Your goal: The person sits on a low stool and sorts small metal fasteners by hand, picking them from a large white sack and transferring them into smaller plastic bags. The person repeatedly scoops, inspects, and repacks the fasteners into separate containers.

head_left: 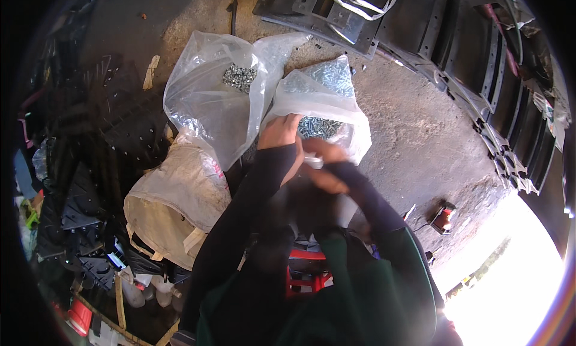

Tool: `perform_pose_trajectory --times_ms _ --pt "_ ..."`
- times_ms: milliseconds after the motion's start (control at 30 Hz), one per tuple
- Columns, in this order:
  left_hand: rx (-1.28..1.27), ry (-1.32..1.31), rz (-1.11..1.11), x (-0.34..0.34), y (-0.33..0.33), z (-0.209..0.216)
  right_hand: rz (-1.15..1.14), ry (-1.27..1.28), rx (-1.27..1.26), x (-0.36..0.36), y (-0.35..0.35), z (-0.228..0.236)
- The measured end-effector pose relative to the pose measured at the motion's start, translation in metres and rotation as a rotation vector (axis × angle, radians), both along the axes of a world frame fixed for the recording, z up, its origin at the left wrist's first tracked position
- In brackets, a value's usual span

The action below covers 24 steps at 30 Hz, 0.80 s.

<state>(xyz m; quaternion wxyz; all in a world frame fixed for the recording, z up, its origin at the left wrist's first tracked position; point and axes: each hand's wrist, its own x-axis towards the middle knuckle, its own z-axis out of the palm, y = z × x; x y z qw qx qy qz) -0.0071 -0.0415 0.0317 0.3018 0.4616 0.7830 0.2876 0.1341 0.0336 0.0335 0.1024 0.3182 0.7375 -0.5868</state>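
A clear plastic bag of bolts (pixel 351 119) lies in front of me with its mouth toward me. Inside it a heap of small metal bolts (pixel 319 128) shows. My left hand (pixel 280 135) is closed at the left side of the bag's mouth, its fingers bent over the plastic edge. Close beside it, my right hand (pixel 327 160) is smeared by motion, just below the opening. A small white piece (pixel 313 161) shows between the two hands, too blurred to name. Most of the right fingers cannot be made out.
Left of the bolts stands another clear bag (pixel 198 100) with metal nuts (pixel 240 77). A beige cloth sack (pixel 174 196) lies nearer. Dark metal parts (pixel 84 208) crowd the left; long metal brackets (pixel 444 52) line the right. A red-and-black tool (pixel 443 217) sits on the floor.
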Motion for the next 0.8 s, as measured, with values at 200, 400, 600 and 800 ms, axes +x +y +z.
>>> perform_pose_trajectory --times_ms 200,400,600,800 --pt "-0.055 0.320 -0.091 -0.016 0.013 0.019 -0.165 -0.015 0.530 -0.017 0.079 -0.006" --pt "-0.234 0.452 -0.447 -0.010 0.005 0.032 0.011 -0.120 0.496 -0.020 0.096 0.002" --pt "-0.248 0.405 -0.530 -0.004 -0.012 0.025 -0.049 -0.074 0.164 -0.022 0.056 -0.026" --pt "-0.096 0.410 -0.514 0.003 -0.013 0.027 -0.157 -0.006 0.188 -0.023 0.034 -0.048"
